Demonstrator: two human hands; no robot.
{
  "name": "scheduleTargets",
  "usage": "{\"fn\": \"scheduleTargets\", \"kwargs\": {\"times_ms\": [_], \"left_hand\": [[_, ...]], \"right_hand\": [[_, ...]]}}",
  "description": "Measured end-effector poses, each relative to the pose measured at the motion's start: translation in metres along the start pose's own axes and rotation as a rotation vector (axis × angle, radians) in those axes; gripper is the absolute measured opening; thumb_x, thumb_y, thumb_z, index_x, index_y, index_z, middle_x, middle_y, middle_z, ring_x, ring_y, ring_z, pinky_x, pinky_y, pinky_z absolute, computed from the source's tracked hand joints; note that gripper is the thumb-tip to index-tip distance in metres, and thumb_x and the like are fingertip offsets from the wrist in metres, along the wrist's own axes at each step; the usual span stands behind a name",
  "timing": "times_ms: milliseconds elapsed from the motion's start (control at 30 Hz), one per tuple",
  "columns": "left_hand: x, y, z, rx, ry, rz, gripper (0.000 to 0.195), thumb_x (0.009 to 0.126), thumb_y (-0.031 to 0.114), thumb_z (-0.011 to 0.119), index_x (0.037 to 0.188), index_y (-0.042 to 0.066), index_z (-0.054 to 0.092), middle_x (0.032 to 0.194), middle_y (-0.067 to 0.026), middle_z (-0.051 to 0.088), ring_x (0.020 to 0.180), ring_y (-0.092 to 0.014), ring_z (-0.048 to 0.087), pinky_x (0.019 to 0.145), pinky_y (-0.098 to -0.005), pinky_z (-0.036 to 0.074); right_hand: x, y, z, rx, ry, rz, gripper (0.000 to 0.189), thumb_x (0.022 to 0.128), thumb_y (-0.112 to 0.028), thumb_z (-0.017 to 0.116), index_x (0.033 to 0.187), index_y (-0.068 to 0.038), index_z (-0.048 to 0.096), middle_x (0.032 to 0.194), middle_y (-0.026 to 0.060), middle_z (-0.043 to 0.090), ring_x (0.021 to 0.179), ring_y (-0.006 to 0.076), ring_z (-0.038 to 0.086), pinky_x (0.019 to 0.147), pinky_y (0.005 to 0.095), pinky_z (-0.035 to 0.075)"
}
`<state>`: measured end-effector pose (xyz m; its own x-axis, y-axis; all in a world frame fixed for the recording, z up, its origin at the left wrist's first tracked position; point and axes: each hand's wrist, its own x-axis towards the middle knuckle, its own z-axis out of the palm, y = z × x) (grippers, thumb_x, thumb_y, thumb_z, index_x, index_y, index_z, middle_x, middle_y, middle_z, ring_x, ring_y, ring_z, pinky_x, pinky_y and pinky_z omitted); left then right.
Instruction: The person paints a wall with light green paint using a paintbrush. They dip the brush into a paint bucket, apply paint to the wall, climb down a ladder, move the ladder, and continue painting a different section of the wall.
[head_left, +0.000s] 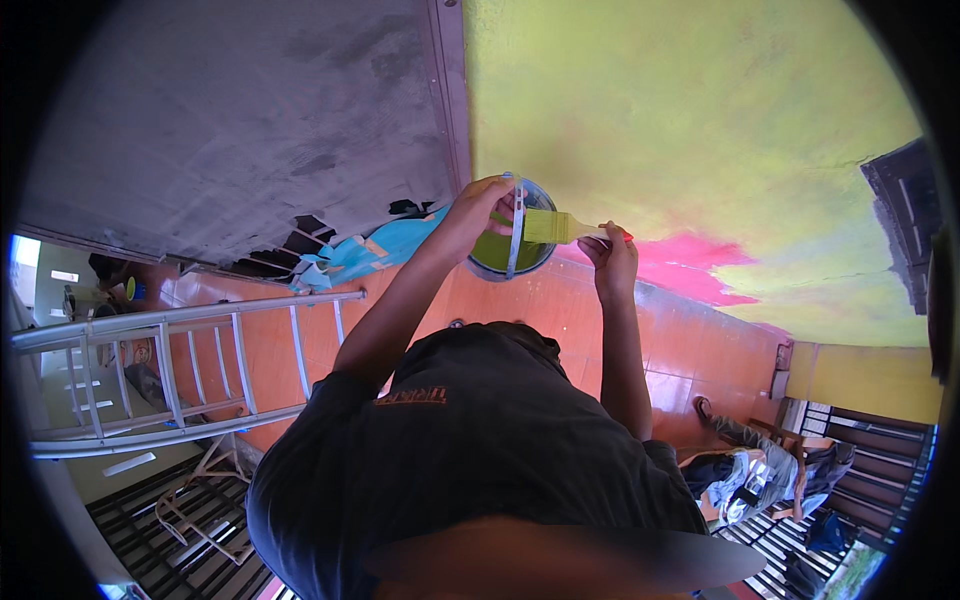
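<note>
My left hand (487, 206) grips a small paint bucket (549, 196) by its rim and handle strap (517, 232). Yellow-green paint (491, 251) lies inside the bucket. Between the fingers of my right hand (613, 259) is the pale handle of a flat paintbrush (574, 227), red at its end. Its wide bristles (544, 226), coated in the same green, point left over the bucket's mouth. Just beyond both hands rises a wall (675, 135) in patchy yellow-green, with a bright pink area (690, 266) low down.
A grey door-like panel (225, 127) with a broken lower edge stands at left, blue sheeting (390, 244) at its foot. An aluminium ladder (240, 360) reaches across the left side above orange floor tiles (465, 292). At lower right, a person (765, 465) sits near a barred railing (870, 450).
</note>
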<state>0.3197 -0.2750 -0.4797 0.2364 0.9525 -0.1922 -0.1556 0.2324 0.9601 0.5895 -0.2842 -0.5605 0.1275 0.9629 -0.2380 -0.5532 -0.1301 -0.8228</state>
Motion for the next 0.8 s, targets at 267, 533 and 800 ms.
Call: {"fn": "scheduleTargets", "kwargs": {"times_ms": [267, 533, 800], "left_hand": [[0.018, -0.025, 0.035, -0.042, 0.094, -0.065, 0.042, 0.106, 0.04, 0.045, 0.115, 0.005, 0.065, 0.096, -0.0042, 0.067, 0.09, -0.014, 0.063, 0.077, -0.0326, 0.053], [0.034, -0.043, 0.04, -0.047, 0.073, -0.066, 0.04, 0.106, 0.037, 0.044, 0.115, 0.004, 0.065, 0.098, -0.0056, 0.068, 0.091, -0.016, 0.066, 0.078, -0.0351, 0.056], [0.038, -0.047, -0.008, 0.006, 0.093, -0.058, 0.041, 0.107, 0.041, 0.048, 0.11, 0.005, 0.067, 0.093, -0.0059, 0.067, 0.087, -0.016, 0.065, 0.072, -0.0332, 0.057]], "right_hand": [[0.027, -0.007, -0.053, 0.226, -0.023, 0.195, 0.024, 0.105, -0.022, 0.058, 0.112, 0.0, 0.062, 0.099, 0.0177, 0.072, 0.095, 0.0279, 0.073, 0.088, 0.0374, 0.062], [0.098, -0.169, 0.027, 0.164, -0.236, -0.078, 0.019, 0.103, -0.016, 0.064, 0.114, -0.001, 0.06, 0.106, 0.0156, 0.069, 0.099, 0.025, 0.071, 0.092, 0.0342, 0.061], [0.079, -0.43, 0.258, -0.742, -0.586, -1.084, 0.022, 0.101, -0.013, 0.066, 0.114, 0.005, 0.066, 0.1, 0.0124, 0.073, 0.093, 0.0183, 0.072, 0.089, 0.0303, 0.061]]}}
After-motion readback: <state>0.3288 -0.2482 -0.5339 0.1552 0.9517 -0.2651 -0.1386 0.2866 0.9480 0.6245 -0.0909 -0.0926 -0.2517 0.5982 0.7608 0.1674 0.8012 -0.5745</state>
